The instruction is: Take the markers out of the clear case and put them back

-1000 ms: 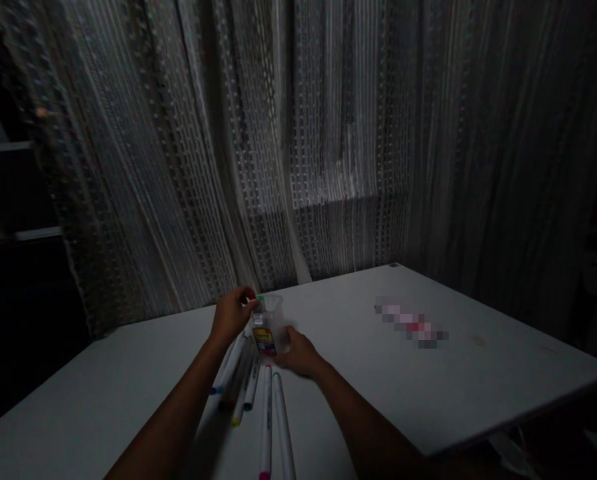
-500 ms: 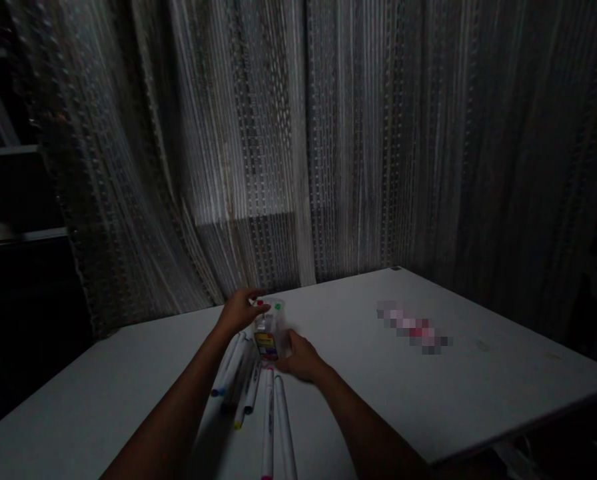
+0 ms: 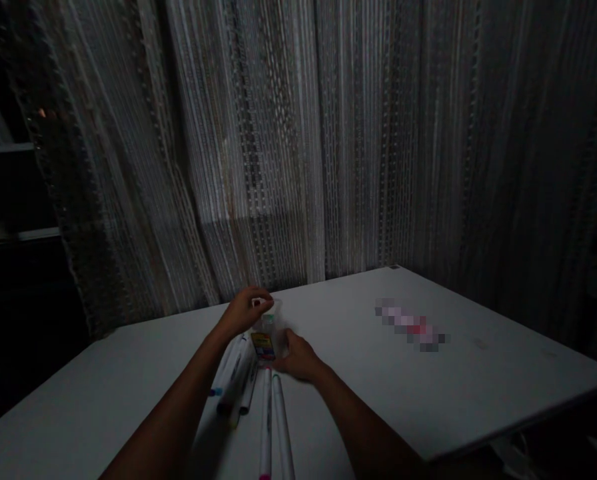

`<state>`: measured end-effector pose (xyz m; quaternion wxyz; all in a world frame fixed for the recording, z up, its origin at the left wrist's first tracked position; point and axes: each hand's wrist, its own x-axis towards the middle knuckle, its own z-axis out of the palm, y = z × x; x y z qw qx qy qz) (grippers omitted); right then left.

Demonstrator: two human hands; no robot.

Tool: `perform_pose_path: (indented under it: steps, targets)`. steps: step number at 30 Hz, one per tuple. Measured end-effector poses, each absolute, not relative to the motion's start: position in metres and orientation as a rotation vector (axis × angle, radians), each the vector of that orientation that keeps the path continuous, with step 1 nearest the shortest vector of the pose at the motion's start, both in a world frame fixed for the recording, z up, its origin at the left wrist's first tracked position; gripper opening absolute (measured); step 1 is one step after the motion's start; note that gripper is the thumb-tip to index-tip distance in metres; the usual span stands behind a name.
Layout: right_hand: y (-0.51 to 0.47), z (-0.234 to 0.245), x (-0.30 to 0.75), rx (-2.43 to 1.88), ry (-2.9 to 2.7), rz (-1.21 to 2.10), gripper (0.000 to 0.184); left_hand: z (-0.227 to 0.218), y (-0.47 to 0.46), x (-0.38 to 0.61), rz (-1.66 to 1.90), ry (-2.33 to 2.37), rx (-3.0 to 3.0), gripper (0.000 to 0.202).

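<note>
White table [image 3: 478, 393], loose markers [image 3: 258, 400] lying on it, clear marker case [image 3: 268, 333] standing beside them

Very dim; faint light perhaps filters through the curtain [image 3: 278, 167]; corners dark, detail grainy.

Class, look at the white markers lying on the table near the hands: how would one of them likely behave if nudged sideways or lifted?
The markers look round and slim, so one nudged sideways would probably roll across the smooth white table. They appear rigid plastic, so one should lift stiffly and feel light. Lying close together, a pushed one would likely knock its neighbours.
</note>
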<state>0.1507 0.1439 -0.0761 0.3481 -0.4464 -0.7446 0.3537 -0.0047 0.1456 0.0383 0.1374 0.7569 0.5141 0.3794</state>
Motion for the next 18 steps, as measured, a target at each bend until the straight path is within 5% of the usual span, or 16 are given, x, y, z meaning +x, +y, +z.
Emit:
perform_pose_path:
  steps: [18]
  targets:
    - [0.145, -0.077, 0.153, -1.158, -1.958, 0.919, 0.052, 0.038, 0.159, -0.02, 0.939, 1.822, 2.45, 0.024]
